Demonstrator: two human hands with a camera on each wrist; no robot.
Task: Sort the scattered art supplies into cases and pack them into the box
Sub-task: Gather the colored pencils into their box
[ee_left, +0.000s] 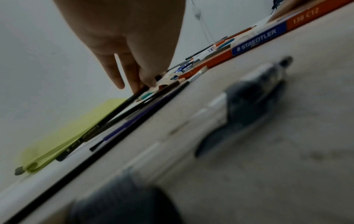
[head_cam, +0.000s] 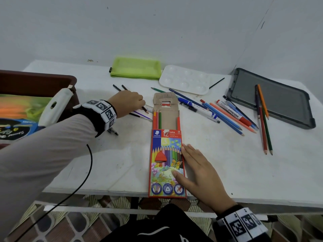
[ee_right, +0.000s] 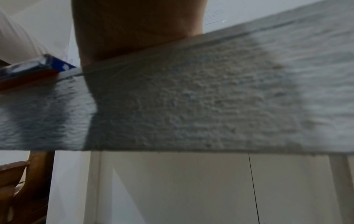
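Note:
An orange coloured-pencil box (head_cam: 166,154) lies lengthwise mid-table, its top flap open, with a yellow, a red and a green pencil (head_cam: 157,119) inside. My right hand (head_cam: 195,168) lies flat on the box's right edge with straight fingers, the thumb on its printed front. My left hand (head_cam: 129,103) reaches to the dark pencils (head_cam: 125,88) left of the flap. In the left wrist view the left hand (ee_left: 141,84) pinches a black pencil (ee_left: 91,130), with a purple pencil (ee_left: 122,128) lying beside it. The box's side (ee_left: 258,40) shows behind.
A brown box (head_cam: 35,81) with colourful cases stands at the left. At the back lie a green mesh pouch (head_cam: 136,68), a white palette (head_cam: 185,79) and a grey tray (head_cam: 272,98). Several pens and coloured pencils (head_cam: 227,112) lie scattered on the right. A black pen (head_cam: 112,132) lies under my left wrist.

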